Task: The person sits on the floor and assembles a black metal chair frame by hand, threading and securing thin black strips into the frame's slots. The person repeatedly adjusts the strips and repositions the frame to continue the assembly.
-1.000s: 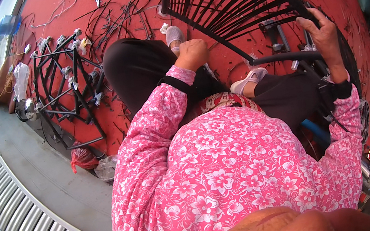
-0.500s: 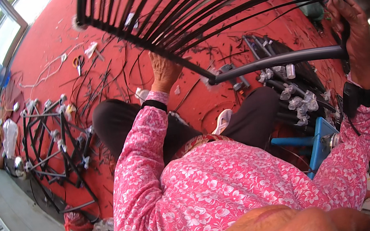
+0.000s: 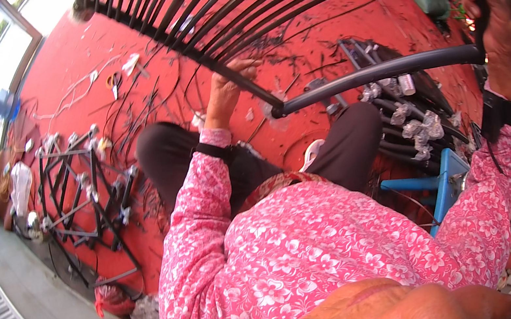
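Note:
A black slatted frame (image 3: 200, 54), with many dark strips running across it and a thick bowed tube (image 3: 387, 68) on its near side, is held up tilted in front of me. My right hand (image 3: 492, 8) is wrapped round its right edge near the corner. Behind the left rail is my left hand (image 3: 229, 92), its fingers bent and pressed together just past the rail. Whatever those fingers hold is hidden by the rail and strips.
On the red floor (image 3: 71, 51) lie dark strip scraps and scissors (image 3: 115, 85). Bare black frames (image 3: 85, 191) stand at left; plastic-wrapped black tubes (image 3: 419, 128) lie at right, beside a blue stool (image 3: 450, 186). A green bag (image 3: 426, 0) sits at far right.
The slatted frame has shifted slightly left and upward in view. My left hand's fingers now show past the rail where they were hidden. My right hand keeps its grip, a little higher.

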{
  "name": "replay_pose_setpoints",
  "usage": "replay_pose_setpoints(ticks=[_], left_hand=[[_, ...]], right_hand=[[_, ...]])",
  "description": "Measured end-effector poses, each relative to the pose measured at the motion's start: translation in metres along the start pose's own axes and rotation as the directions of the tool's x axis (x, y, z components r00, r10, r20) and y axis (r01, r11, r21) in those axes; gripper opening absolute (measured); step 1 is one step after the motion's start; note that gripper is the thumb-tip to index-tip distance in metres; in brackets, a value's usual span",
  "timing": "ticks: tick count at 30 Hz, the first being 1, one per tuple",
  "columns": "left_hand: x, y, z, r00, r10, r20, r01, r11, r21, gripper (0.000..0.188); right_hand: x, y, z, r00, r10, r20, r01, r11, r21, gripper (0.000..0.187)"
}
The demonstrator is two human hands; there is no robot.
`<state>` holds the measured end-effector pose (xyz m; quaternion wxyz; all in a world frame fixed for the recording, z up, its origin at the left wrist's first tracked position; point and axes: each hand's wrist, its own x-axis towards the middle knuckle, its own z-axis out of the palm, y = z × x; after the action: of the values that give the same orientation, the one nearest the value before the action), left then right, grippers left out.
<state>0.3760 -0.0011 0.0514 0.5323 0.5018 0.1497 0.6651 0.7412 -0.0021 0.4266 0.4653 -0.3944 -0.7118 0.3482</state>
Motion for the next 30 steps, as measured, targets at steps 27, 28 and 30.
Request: replay_pose_setpoints(ticks=[27,28,30], left_hand=[[-0.022,-0.027,-0.054,0.9,-0.28,-0.335,0.435,0.635,0.639,0.034],[-0.024,-0.03,-0.057,0.912,-0.254,-0.321,0.409,0.573,0.71,0.035],[-0.03,-0.038,-0.059,0.879,-0.265,-0.396,0.475,0.554,0.683,0.035]], right_hand=[[0.016,0.086,0.025,0.948,0.294,-0.121,-0.293,0.956,0.027,0.031],[0.017,0.091,0.026,0.949,0.294,-0.112,-0.294,0.956,0.018,0.032],[0.016,0.1,0.03,0.944,0.294,-0.149,-0.3,0.954,-0.019,0.028]])
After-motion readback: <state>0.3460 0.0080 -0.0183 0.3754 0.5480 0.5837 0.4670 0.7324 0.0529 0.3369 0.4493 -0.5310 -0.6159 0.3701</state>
